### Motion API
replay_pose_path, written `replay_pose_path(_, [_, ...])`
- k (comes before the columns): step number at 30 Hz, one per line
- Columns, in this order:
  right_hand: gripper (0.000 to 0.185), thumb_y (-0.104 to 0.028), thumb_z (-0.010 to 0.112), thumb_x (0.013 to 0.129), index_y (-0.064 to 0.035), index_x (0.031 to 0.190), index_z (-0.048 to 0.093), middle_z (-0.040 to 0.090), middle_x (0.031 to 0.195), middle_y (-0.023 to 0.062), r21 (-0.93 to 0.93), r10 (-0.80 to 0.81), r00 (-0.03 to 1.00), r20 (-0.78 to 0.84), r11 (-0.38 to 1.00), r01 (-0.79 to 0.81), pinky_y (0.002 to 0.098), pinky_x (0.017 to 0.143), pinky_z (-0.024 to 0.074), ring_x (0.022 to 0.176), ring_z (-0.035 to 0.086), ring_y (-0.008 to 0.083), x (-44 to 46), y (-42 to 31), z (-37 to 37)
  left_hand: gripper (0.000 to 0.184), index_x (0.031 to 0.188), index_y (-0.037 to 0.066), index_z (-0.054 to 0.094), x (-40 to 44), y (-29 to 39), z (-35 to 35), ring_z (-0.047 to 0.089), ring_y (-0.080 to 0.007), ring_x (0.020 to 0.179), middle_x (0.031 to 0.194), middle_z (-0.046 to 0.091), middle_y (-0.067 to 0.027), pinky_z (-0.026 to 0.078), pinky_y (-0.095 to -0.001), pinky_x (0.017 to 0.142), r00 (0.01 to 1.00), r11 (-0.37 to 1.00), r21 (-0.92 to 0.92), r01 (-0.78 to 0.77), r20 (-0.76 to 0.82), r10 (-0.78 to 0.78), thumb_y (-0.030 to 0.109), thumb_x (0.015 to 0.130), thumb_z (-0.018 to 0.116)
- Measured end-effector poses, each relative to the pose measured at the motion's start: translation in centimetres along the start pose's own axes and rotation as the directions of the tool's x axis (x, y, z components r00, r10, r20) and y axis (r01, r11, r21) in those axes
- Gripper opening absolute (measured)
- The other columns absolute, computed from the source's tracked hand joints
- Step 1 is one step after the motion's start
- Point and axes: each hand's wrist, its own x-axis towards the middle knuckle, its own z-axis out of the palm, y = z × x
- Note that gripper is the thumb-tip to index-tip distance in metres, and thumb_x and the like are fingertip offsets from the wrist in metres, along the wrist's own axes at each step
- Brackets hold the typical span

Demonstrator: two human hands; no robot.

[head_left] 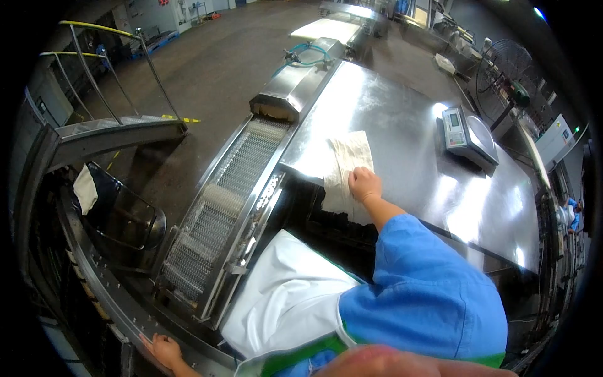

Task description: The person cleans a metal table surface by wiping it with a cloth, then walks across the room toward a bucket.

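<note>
My right hand [365, 183] is closed over a cream cloth [350, 154] at the near left edge of the steel table [402, 125]. Part of the cloth lies flat on the tabletop, and its lower part hangs over the edge. At the lower left, my left hand [164, 350] rests against a curved metal rail [119, 308], its fingers stretched out and holding nothing. The wire-mesh conveyor [217, 207] runs between my two hands.
A weighing scale [468, 139] stands on the table's right side. A metal hood [295, 88] covers the conveyor's far end. Left of it are a railed step platform [119, 129] and a black chair [125, 207] with a pale cloth [85, 188]. A large fan [505, 78] stands at the right.
</note>
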Motion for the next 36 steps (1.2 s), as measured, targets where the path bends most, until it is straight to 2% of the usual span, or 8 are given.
replay_pose_path(12, [0.028, -0.031, 0.05, 0.09, -0.0093, 0.076, 0.06, 0.064, 0.085, 0.0098, 0.006, 0.03, 0.997, 0.073, 1.0, -0.031, 0.0441, 0.071, 0.0501, 0.082, 0.063, 0.0309, 0.2, 0.0, -0.3, 0.009, 0.067, 0.003, 0.068, 0.9, -1.9, 2.2, 0.021, -0.0308, 0.144, 0.124, 0.062, -0.0112, 0.023, -0.0448, 0.117, 0.998, 0.999, 0.043, 0.019, 0.061, -0.021, 0.002, 0.075, 0.063])
replay_pose_path(15, [0.028, -0.032, 0.05, 0.09, -0.0092, 0.077, 0.06, 0.064, 0.085, 0.0093, 0.001, 0.029, 0.998, 0.064, 1.0, -0.029, 0.0441, 0.071, 0.0501, 0.083, 0.063, 0.0305, 0.1, 0.0, -0.1, 0.008, 0.068, 0.003, 0.068, 0.7, -1.2, 1.4, 0.021, -0.0305, 0.144, 0.125, 0.062, -0.011, 0.023, -0.0446, 0.117, 0.996, 0.999, -0.009, 0.042, 0.074, -0.042, 0.002, 0.075, 0.064])
replay_pose_path(17, [0.028, -0.032, 0.05, 0.09, -0.0093, 0.077, 0.06, 0.064, 0.085, 0.009, -0.002, 0.029, 0.997, 0.067, 1.0, -0.029, 0.0439, 0.071, 0.0501, 0.083, 0.063, 0.0305, 0.2, 0.1, 0.0, 0.007, 0.07, 0.002, 0.069, 0.2, 0.6, -0.6, 0.022, -0.0306, 0.144, 0.125, 0.061, -0.0109, 0.023, -0.0449, 0.117, 0.997, 0.997, 0.074, 0.007, 0.072, -0.013, 0.002, 0.075, 0.064])
replay_pose_path(24, [0.028, -0.032, 0.05, 0.09, -0.0093, 0.078, 0.06, 0.064, 0.087, 0.0085, 0.001, 0.017, 0.997, 0.07, 1.0, -0.018, 0.0436, 0.07, 0.0501, 0.083, 0.063, 0.0303, 0.2, 0.1, -0.3, 0.008, 0.07, 0.002, 0.069, -0.1, 1.3, -1.1, 0.023, -0.0305, 0.144, 0.125, 0.062, -0.0111, 0.023, -0.0444, 0.118, 0.998, 0.998, 0.064, 0.012, 0.057, -0.016, 0.002, 0.076, 0.063])
replay_pose_path(27, [0.028, -0.032, 0.05, 0.09, -0.0096, 0.078, 0.061, 0.064, 0.086, 0.0085, -0.014, 0.034, 0.995, 0.096, 0.999, -0.032, 0.0439, 0.07, 0.05, 0.082, 0.063, 0.0304, 0.3, -0.1, -0.6, 0.009, 0.07, 0.002, 0.069, 0.2, 1.1, -0.8, 0.023, -0.0295, 0.144, 0.126, 0.061, -0.0095, 0.025, -0.0431, 0.117, 0.995, 0.992, 0.115, 0.052, 0.079, -0.062, 0.002, 0.077, 0.064])
replay_pose_path(29, [0.028, -0.032, 0.049, 0.09, -0.0097, 0.078, 0.061, 0.064, 0.086, 0.0085, -0.006, 0.032, 0.997, 0.076, 0.999, -0.032, 0.0441, 0.07, 0.0499, 0.082, 0.063, 0.0309, 0.2, 0.0, -0.5, 0.007, 0.074, 0.0, 0.071, 0.0, 1.1, -1.0, 0.027, -0.0355, 0.141, 0.118, 0.063, -0.0172, 0.03, -0.0443, 0.113, 1.0, 0.996, 0.093, -0.012, 0.022, 0.01, 0.005, 0.076, 0.066])
replay_pose_path(34, [0.029, -0.033, 0.049, 0.091, -0.0094, 0.078, 0.061, 0.064, 0.085, 0.0083, 0.022, 0.028, 0.998, 0.052, 0.999, -0.03, 0.0445, 0.069, 0.0497, 0.08, 0.063, 0.032, 0.1, -0.1, -0.6, 0.01, 0.079, -0.001, 0.071, -0.3, 1.7, -1.6, 0.03, -0.0363, 0.14, 0.115, 0.064, -0.0187, 0.03, -0.0456, 0.113, 1.0, 0.996, 0.091, 0.006, 0.01, -0.007, 0.006, 0.074, 0.067])
replay_pose_path(36, [0.03, -0.033, 0.048, 0.091, -0.0088, 0.078, 0.061, 0.065, 0.086, 0.0089, 0.007, 0.054, 0.992, 0.111, 0.998, -0.055, 0.0448, 0.071, 0.0496, 0.082, 0.063, 0.0321, 0.2, -0.3, -0.9, 0.011, 0.079, -0.002, 0.07, -0.6, 2.2, -2.2, 0.031, -0.037, 0.139, 0.115, 0.064, -0.02, 0.03, -0.0462, 0.114, 1.0, 0.997, 0.071, -0.003, -0.017, 0.004, 0.007, 0.073, 0.068])
